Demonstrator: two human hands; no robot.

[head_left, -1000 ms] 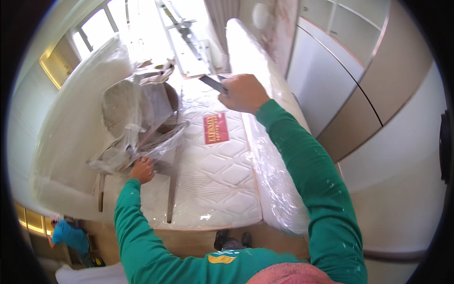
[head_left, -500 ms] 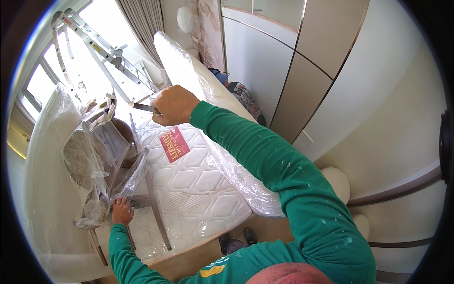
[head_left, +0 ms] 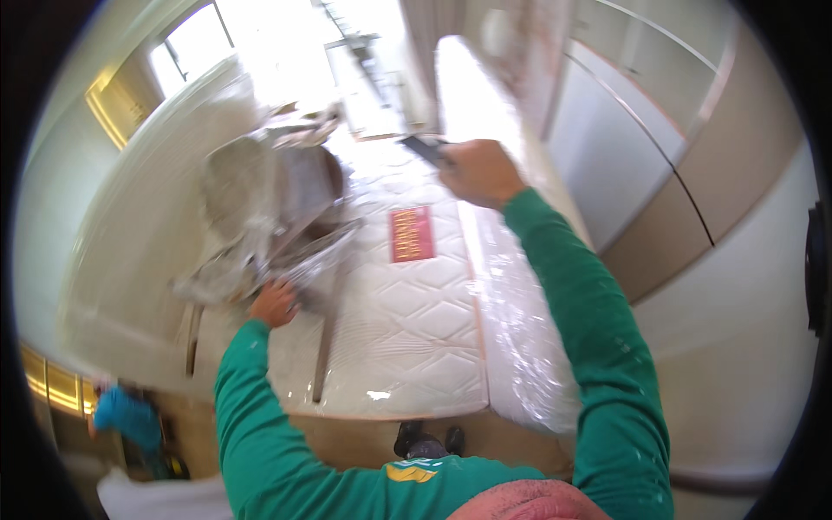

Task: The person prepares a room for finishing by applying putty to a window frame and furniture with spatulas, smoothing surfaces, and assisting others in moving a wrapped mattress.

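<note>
My right hand (head_left: 482, 173) is raised over the far part of the bed, closed around a short, dark, flat strip-like tool (head_left: 423, 151). The tool points left, clear of the mattress; its exact kind is blurred. Lower and to the left, my left hand (head_left: 275, 303) grips the near part of a plastic-wrapped chair (head_left: 299, 186). This chair lies tipped on the mattress, its dark legs (head_left: 324, 360) extending toward me. Crumpled clear plastic hides much of its frame. Beneath it is a white quilted mattress (head_left: 407, 334) bearing a red label (head_left: 412, 234).
A tall plastic-covered panel (head_left: 139, 225) stands along the left. On the right, a long plastic-wrapped roll or cushion (head_left: 520, 321) borders the mattress, with wardrobe panels (head_left: 607, 147) beyond. A ladder (head_left: 364, 56) stands by the bright window. Another person in blue (head_left: 130, 416) is at lower left.
My view has swung left, shifting the room rightward and bringing the person in blue into sight. The tool stays in my right hand; my left hand stays at the chair.
</note>
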